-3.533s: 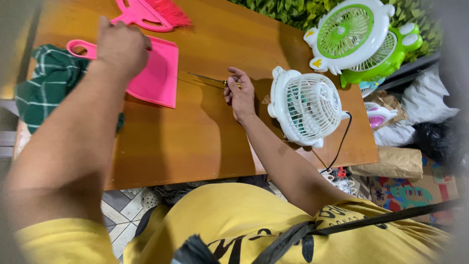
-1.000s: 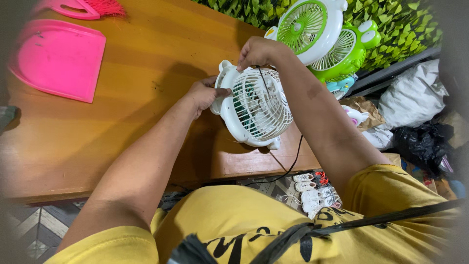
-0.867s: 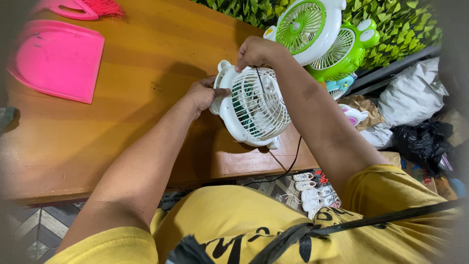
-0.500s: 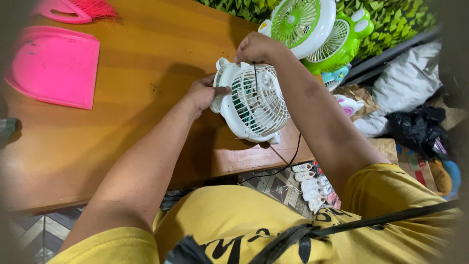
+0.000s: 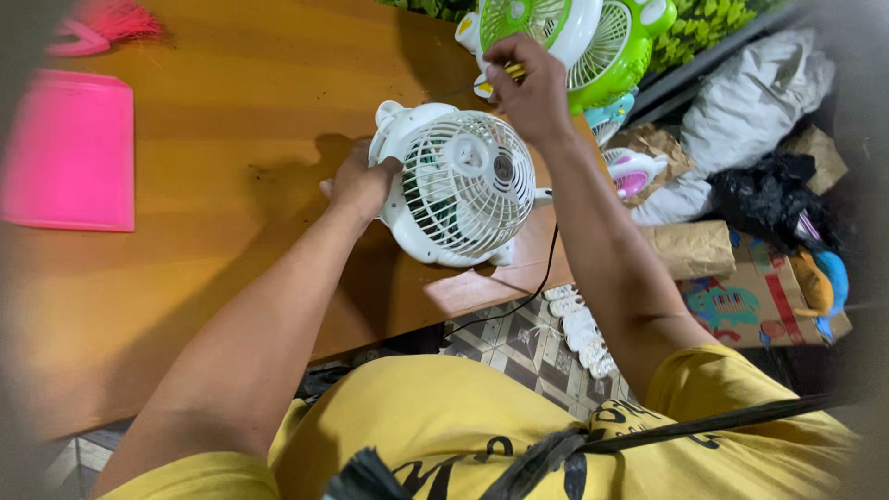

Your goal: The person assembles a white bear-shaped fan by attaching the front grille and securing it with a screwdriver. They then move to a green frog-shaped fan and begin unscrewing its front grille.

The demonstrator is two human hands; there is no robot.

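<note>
The white fan (image 5: 460, 185) is sitting near the front edge of the wooden table (image 5: 213, 120), tipped a little so its round grille is facing up at the camera. It is small, with a white cage, a white hub in the middle and green blades showing behind the bars. A black cord (image 5: 519, 301) is hanging from it down over the table edge.

The left hand (image 5: 359, 183) is pressing on the fan's left side, with the fingers curled around the back of the shell and holding it. The right hand (image 5: 528, 83) is hovering above the fan, not touching it. Its fingers are pinched together on a thin yellow tool (image 5: 512, 69); I cannot tell what kind of tool it is.

Just behind the right hand, a green fan (image 5: 593, 42) is standing at the back of the table. A pink dustpan (image 5: 69, 153) is lying flat at the left, well apart from the white fan, and a pink brush (image 5: 102, 28) is lying past it.

On the floor at the right, a flat cardboard box (image 5: 755, 301) is lying with bright pictures on it. A white bag (image 5: 755, 93) and a black bag (image 5: 773, 199) are lying near it, both stuffed full, but I cannot tell what is in them. A brown paper bag (image 5: 694, 248) is lying between them and the table.
</note>
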